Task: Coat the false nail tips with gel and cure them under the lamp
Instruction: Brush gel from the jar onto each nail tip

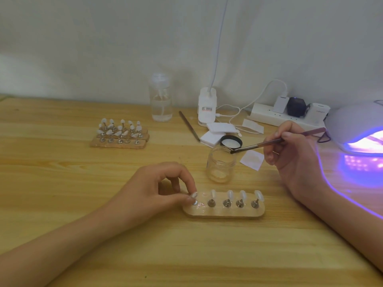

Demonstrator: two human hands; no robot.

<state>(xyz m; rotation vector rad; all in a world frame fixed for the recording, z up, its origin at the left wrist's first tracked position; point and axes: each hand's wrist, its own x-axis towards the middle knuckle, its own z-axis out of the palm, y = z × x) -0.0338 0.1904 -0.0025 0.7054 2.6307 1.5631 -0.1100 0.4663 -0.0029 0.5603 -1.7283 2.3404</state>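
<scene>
A wooden holder strip [223,212] lies near the table's front with several clear nail tips on metal stands [227,198]. My left hand [157,189] pinches the leftmost stand with its nail tip [193,196] at the strip's left end. My right hand [294,150] grips a thin brush [275,141], whose dark bristles touch the rim of an open clear gel jar [221,167]. The white curing lamp [356,129] at the far right glows violet.
More nail tips on stands fill wooden strips [120,133] at the back left. Behind the jar lie its black lid [231,141], white pads [219,131], a second brush [189,126], a clear pump bottle [161,98], a clip lamp base [207,107] and a power strip [286,117].
</scene>
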